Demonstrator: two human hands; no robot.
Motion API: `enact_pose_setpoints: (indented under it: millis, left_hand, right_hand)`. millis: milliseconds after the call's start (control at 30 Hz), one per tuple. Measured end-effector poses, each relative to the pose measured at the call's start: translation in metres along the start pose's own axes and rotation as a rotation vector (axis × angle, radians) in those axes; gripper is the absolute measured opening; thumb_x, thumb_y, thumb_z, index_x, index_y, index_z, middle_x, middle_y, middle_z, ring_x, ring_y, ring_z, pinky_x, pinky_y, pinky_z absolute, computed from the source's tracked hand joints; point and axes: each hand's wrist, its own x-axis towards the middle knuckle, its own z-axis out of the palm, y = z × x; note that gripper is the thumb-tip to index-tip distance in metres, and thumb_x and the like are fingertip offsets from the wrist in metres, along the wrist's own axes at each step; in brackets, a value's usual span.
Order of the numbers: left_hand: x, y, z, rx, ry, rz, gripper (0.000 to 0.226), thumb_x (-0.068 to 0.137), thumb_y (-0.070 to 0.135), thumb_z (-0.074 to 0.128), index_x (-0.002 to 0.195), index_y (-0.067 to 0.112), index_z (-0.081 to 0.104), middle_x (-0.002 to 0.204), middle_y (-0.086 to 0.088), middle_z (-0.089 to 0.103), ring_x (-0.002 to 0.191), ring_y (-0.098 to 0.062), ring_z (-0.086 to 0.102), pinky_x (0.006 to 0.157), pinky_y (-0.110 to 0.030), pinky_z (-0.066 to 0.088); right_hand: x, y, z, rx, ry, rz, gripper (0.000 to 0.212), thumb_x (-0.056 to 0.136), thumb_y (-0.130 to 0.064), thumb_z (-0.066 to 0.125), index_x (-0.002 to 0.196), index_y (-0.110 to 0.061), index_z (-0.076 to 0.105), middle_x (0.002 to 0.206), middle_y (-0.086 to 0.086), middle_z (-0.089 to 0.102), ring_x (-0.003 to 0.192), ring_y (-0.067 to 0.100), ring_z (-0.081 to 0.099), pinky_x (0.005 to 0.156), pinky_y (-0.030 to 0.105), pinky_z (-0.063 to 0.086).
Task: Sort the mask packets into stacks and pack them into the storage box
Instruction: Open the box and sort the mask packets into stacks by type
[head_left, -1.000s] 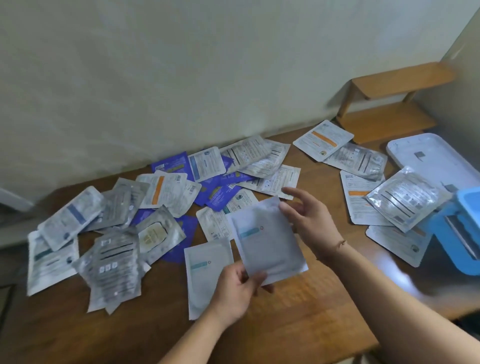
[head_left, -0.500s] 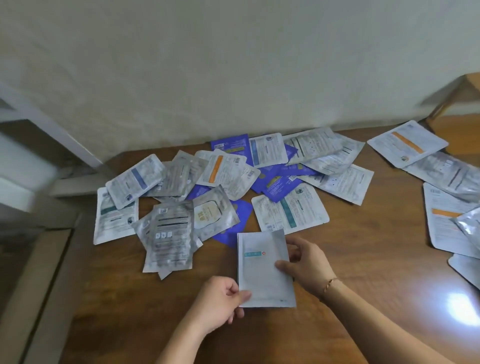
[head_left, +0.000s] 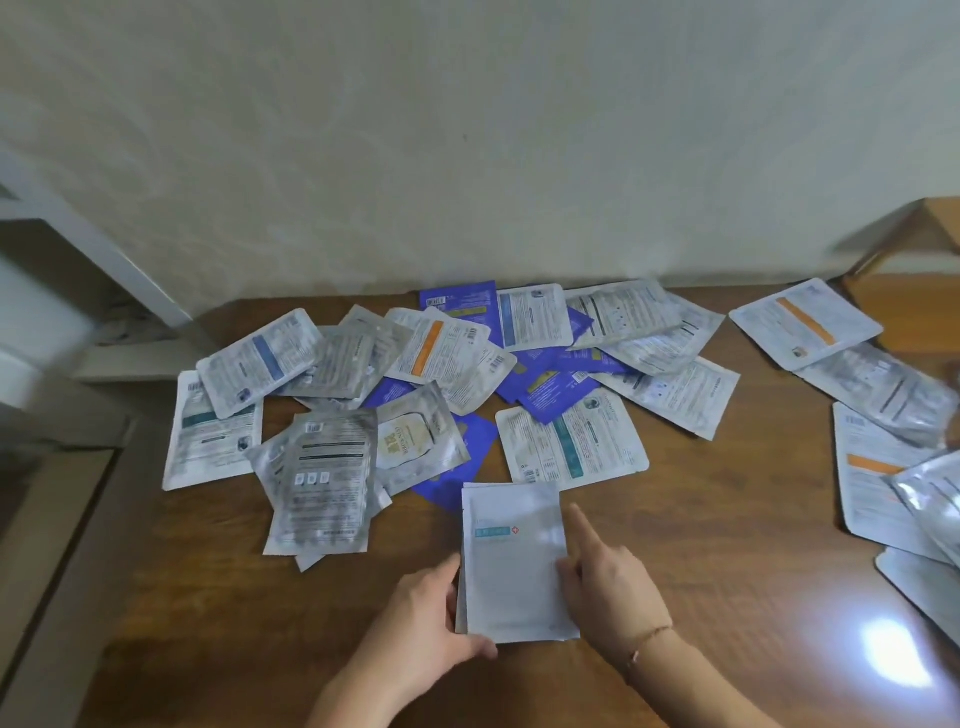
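Observation:
Two white mask packets (head_left: 511, 571) with a small teal label lie stacked on the wooden table (head_left: 208, 613) near its front. My left hand (head_left: 423, 618) grips the stack's left edge and bottom-left corner. My right hand (head_left: 608, 582) rests against the stack's right edge, fingers apart and index finger stretched along it. Behind the stack lies a loose pile of mixed packets (head_left: 436, 353): silver ones (head_left: 324, 478), purple ones (head_left: 550, 389) and a white one with a teal stripe (head_left: 571, 447). The storage box is out of view.
More packets, some with orange stripes (head_left: 808, 322), lie scattered along the table's right side. A wooden shelf (head_left: 914, 301) stands at the back right. The wall runs along the table's far edge, and the table's left edge (head_left: 104, 519) drops off to the floor.
The white packet I held in the air has come down onto the second white packet on the table. My view has swung left, so the blue box is out of sight.

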Motion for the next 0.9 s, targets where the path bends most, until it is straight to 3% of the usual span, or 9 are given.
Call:
enact_pose_setpoints:
  millis: [167, 233, 300, 367, 433, 500, 600, 900]
  left_hand:
    - [-0.001, 0.003, -0.001, 0.03, -0.013, 0.022, 0.09, 0.076, 0.037, 0.08, 0.147, 0.046, 0.025, 0.092, 0.024, 0.05, 0.079, -0.001, 0.056, 0.069, -0.007, 0.042]
    - [-0.002, 0.004, 0.001, 0.038, 0.009, 0.029, 0.1, 0.074, 0.039, 0.081, 0.152, 0.038, 0.018, 0.102, 0.024, 0.053, 0.095, 0.0, 0.057, 0.076, -0.004, 0.04]
    - [-0.003, 0.005, 0.004, 0.054, 0.037, 0.005, 0.121, 0.072, 0.043, 0.081, 0.155, 0.03, -0.006, 0.134, 0.017, 0.05, 0.123, -0.005, 0.051, 0.094, -0.013, 0.04]
    - [-0.004, 0.005, 0.01, 0.115, 0.076, 0.013, 0.135, 0.071, 0.048, 0.081, 0.146, 0.035, -0.03, 0.152, 0.014, 0.035, 0.131, -0.009, 0.047, 0.104, -0.026, 0.04]
    - [-0.004, 0.002, 0.017, 0.173, 0.123, 0.093, 0.14, 0.068, 0.05, 0.081, 0.138, 0.044, -0.039, 0.15, 0.016, 0.033, 0.128, -0.006, 0.048, 0.1, -0.026, 0.045]
    - [-0.006, 0.0, 0.021, 0.2, 0.151, 0.137, 0.135, 0.069, 0.054, 0.079, 0.137, 0.048, -0.038, 0.143, 0.017, 0.036, 0.125, -0.005, 0.048, 0.096, -0.026, 0.046]
    - [-0.006, -0.004, 0.025, 0.237, 0.219, 0.153, 0.124, 0.074, 0.06, 0.072, 0.143, 0.045, -0.03, 0.131, 0.016, 0.037, 0.118, -0.005, 0.048, 0.094, -0.025, 0.046]
    - [-0.004, -0.007, 0.031, 0.247, 0.215, 0.15, 0.104, 0.087, 0.048, 0.064, 0.151, 0.034, -0.017, 0.131, 0.01, 0.041, 0.118, -0.006, 0.048, 0.094, -0.02, 0.041]
  right_hand:
    - [0.002, -0.003, 0.009, -0.141, -0.041, -0.023, 0.063, 0.096, -0.026, 0.037, 0.152, -0.023, 0.008, 0.103, 0.006, 0.067, 0.092, 0.027, 0.063, 0.069, 0.034, 0.041]
    - [0.002, 0.001, 0.005, -0.073, -0.002, -0.041, 0.058, 0.094, -0.033, 0.04, 0.148, -0.027, 0.019, 0.098, 0.003, 0.069, 0.089, 0.025, 0.064, 0.07, 0.034, 0.047]
    - [0.007, 0.004, -0.003, -0.01, 0.099, -0.073, 0.047, 0.092, -0.037, 0.044, 0.137, -0.03, 0.034, 0.097, -0.001, 0.068, 0.09, 0.024, 0.065, 0.071, 0.035, 0.052]
    - [0.021, 0.002, -0.014, -0.027, 0.2, -0.137, 0.045, 0.094, -0.036, 0.047, 0.137, -0.028, 0.041, 0.12, -0.002, 0.06, 0.108, 0.021, 0.059, 0.084, 0.036, 0.053]
    - [0.039, -0.007, -0.022, -0.092, 0.234, -0.271, 0.044, 0.097, -0.033, 0.047, 0.14, -0.027, 0.043, 0.14, -0.004, 0.045, 0.125, 0.018, 0.047, 0.096, 0.034, 0.049]
    - [0.053, -0.017, -0.026, -0.181, 0.166, -0.391, 0.04, 0.099, -0.032, 0.045, 0.139, -0.029, 0.046, 0.144, -0.006, 0.04, 0.128, 0.018, 0.042, 0.096, 0.034, 0.048]
    - [0.064, -0.019, -0.023, -0.25, 0.078, -0.443, 0.036, 0.1, -0.032, 0.042, 0.135, -0.028, 0.051, 0.136, -0.004, 0.048, 0.122, 0.018, 0.044, 0.093, 0.033, 0.05]
    - [0.07, -0.015, -0.012, -0.196, 0.077, -0.432, 0.037, 0.1, -0.028, 0.041, 0.135, -0.021, 0.051, 0.13, -0.001, 0.052, 0.12, 0.018, 0.042, 0.1, 0.031, 0.044]
